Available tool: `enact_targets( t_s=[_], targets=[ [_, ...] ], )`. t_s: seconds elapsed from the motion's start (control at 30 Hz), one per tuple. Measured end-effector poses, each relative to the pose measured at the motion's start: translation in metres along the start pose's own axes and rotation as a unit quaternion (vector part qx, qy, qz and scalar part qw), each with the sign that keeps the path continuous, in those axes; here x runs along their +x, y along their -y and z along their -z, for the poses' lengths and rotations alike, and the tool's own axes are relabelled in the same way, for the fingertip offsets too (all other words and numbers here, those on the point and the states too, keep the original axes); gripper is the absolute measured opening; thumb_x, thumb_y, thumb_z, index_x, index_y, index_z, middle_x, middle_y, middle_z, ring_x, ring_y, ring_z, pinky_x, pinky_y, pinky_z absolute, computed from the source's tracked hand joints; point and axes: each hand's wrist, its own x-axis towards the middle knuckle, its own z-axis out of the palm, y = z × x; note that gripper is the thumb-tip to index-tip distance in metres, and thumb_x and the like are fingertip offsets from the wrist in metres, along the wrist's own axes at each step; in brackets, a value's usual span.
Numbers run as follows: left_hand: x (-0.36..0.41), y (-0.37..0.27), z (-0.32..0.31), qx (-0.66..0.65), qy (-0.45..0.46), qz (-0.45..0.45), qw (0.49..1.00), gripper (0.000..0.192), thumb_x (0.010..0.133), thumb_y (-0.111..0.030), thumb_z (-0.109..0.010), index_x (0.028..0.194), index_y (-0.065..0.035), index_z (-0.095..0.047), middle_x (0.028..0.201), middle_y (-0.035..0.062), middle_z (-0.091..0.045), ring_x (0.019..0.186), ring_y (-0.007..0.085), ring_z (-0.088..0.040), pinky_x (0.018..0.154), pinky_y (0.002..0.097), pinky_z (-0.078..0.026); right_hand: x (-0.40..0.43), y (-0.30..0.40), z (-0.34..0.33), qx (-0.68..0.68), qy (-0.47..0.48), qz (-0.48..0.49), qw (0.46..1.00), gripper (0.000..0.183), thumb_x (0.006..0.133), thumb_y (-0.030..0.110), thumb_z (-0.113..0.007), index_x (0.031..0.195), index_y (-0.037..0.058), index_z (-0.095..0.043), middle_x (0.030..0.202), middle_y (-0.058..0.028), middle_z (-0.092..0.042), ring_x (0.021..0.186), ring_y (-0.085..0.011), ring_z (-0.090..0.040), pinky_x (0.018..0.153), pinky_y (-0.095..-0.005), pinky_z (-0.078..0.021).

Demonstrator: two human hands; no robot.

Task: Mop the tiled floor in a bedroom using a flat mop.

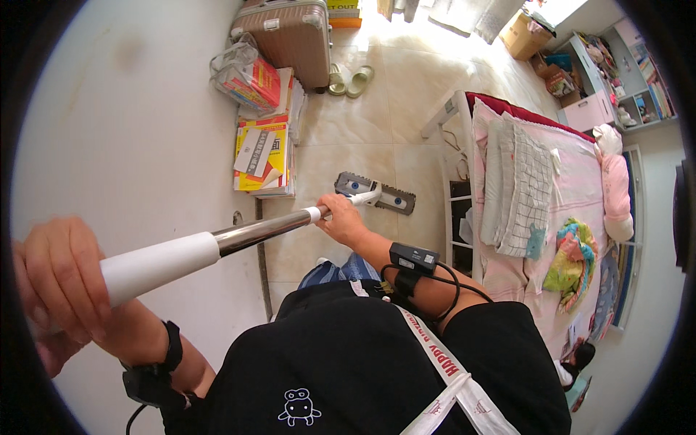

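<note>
A flat floor mop runs diagonally across the view. My left hand (68,280) is wrapped around the white handle grip (163,266) at its upper end, close to the white wall. Farther down, my right hand (342,218) grips the metal pole (269,231) just below a white collar (314,214). Past my right hand, a white joint (365,198) links the pole to the grey mop head (392,197). The head lies across the tiled floor (353,157), its fringed pad showing around the edges. The pad's underside is hidden.
Stacked books and papers (263,157), a clear bag of books (253,76) and a ribbed suitcase (293,43) line the wall. Green slippers (359,81) sit beside the suitcase. On the right stands a white-framed bed (451,111) with a folded quilt (524,185). Cardboard boxes (524,35) stand farther back.
</note>
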Motion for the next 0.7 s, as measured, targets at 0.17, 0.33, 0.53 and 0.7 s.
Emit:
enact_targets(
  t_s=[0.17, 0.33, 0.53, 0.7],
  targets=[
    [-0.034, -0.015, -0.021, 0.029, -0.057, 0.006, 0.998, 0.030, 0.079, -0.035, -0.062, 0.082, -0.0102, -0.045, 0.065, 0.0035, -0.052, 0.060, 0.0133, -0.056, 0.061, 0.0275, -0.048, 0.000, -0.004, -0.004, -0.060, 0.084, 0.043, 0.994, 0.016, 0.063, 0.016, -0.067, 0.068, 0.0094, -0.053, 0.069, -0.0091, -0.056, 0.073, -0.0308, -0.055, 0.062, -0.0413, -0.0436],
    [-0.057, -0.025, -0.050, 0.056, -0.134, 0.016, 0.989, 0.031, 0.076, -0.036, -0.064, 0.085, -0.0110, -0.047, 0.068, 0.0032, -0.053, 0.065, 0.0135, -0.058, 0.066, 0.0265, -0.049, 0.000, -0.011, 0.024, -0.078, 0.068, 0.111, 0.988, 0.011, 0.062, 0.014, -0.062, 0.065, 0.0102, -0.052, 0.067, -0.0102, -0.056, 0.070, -0.0304, -0.056, 0.060, -0.0419, -0.0437],
    [-0.055, 0.002, -0.092, 0.093, -0.254, 0.046, 0.962, 0.034, 0.074, -0.037, -0.066, 0.087, -0.0119, -0.048, 0.070, 0.0029, -0.055, 0.070, 0.0137, -0.060, 0.071, 0.0255, -0.050, 0.038, -0.088, 0.095, -0.152, 0.051, 0.122, 0.979, 0.008, 0.062, 0.013, -0.060, 0.068, 0.0110, -0.055, 0.069, -0.0110, -0.057, 0.070, -0.0316, -0.056, 0.061, -0.0417, -0.0441],
    [0.020, 0.104, -0.148, 0.093, -0.312, 0.038, 0.945, 0.020, 0.069, -0.011, -0.066, 0.062, -0.0107, -0.047, 0.058, 0.0022, -0.055, 0.051, 0.0162, -0.056, 0.059, 0.0335, -0.048, 0.046, -0.157, 0.149, -0.131, 0.027, 0.079, 0.988, 0.008, 0.064, 0.007, -0.057, 0.068, 0.0083, -0.051, 0.071, -0.0102, -0.055, 0.074, -0.0313, -0.054, 0.062, -0.0401, -0.0429]
  ],
)
